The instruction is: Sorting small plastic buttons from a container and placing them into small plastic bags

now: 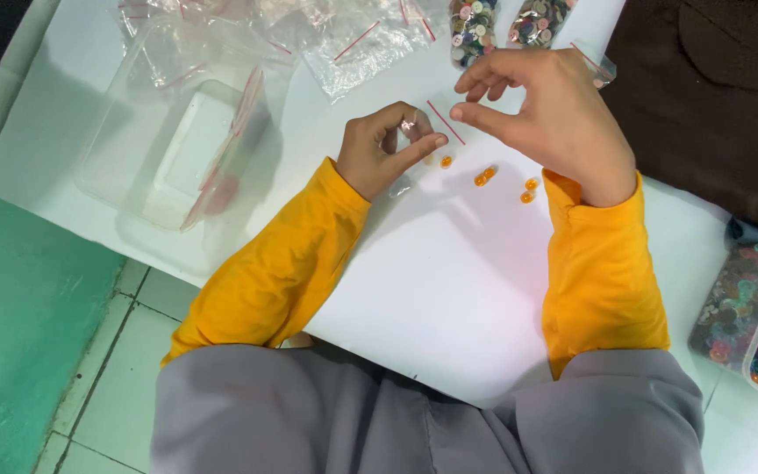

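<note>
Nearest you, your grey lap fills the bottom edge, and your two yellow sleeves [282, 263] run up from it onto the white table [449, 281]. Your left hand [383, 149] sits just past centre, its fingers curled and its thumb pressed toward the forefinger, pinching the mouth of a small clear zip bag [410, 132] with a red seal strip. Your right hand [550, 114] hovers at about 3 o'clock from the left one, thumb and forefinger narrowed to a pinch above the bag's red strip; I cannot tell whether anything sits between those fingertips. The orange buttons [484, 175] lie loose on the table between and just below your hands, a few at 4 o'clock from the bag. At 9 o'clock from your left hand stands a clear plastic tub [133, 175] with empty zip bags draped over it. At the far right, 4 o'clock from your right hand, are containers of mixed buttons [747, 307]. Farthest off, at 12 o'clock, lie a heap of empty clear bags [344, 44] and two filled bags of mixed buttons [502, 22].
</note>
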